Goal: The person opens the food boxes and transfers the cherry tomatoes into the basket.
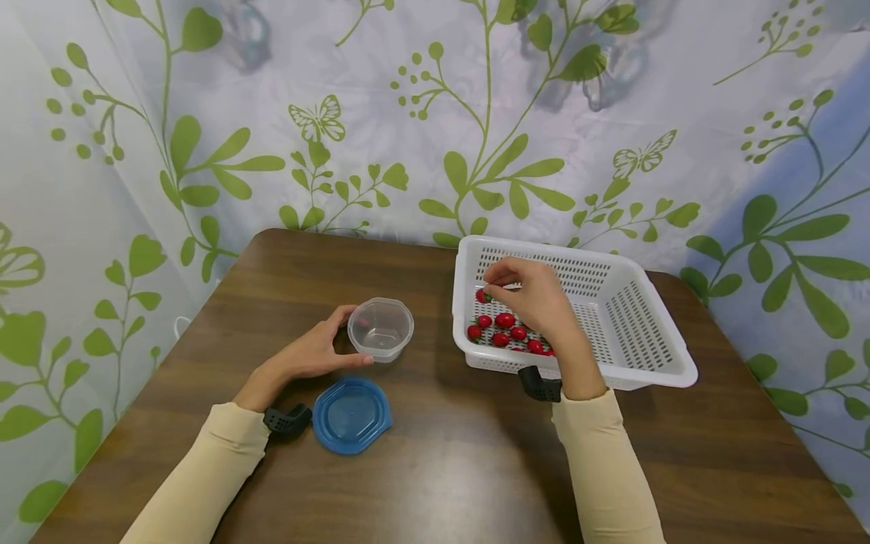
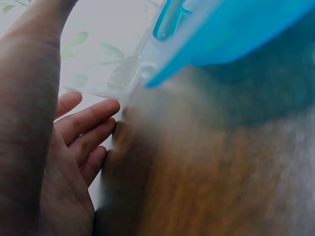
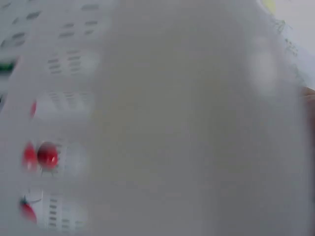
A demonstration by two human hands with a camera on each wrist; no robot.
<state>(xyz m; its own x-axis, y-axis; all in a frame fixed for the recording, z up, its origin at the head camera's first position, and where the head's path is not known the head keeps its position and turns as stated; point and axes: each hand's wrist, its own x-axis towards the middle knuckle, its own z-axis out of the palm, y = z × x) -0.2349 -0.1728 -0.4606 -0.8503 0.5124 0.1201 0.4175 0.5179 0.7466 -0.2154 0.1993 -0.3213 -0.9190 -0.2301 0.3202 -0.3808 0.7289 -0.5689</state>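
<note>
In the head view my left hand (image 1: 316, 349) holds a clear plastic container (image 1: 381, 330) from its left side, thumb at the near wall and fingers at the far left. A small reddish spot shows through that wall. My right hand (image 1: 537, 298) is inside a white perforated basket (image 1: 649, 321), thumb and fingertips close together just above a red cherry tomato (image 1: 483, 297). Whether they pinch it cannot be made out. Several more cherry tomatoes (image 1: 505, 320) lie at the basket's left end. In the right wrist view a cherry tomato (image 3: 47, 155) is blurred; the fingertips are hidden.
A blue lid (image 1: 352, 415) lies on the brown wooden table (image 1: 435, 468), near the left wrist and in front of the container. Behind the table's far edge hangs a leaf-patterned curtain (image 1: 381, 113). The basket's raised rim surrounds the right hand's work area.
</note>
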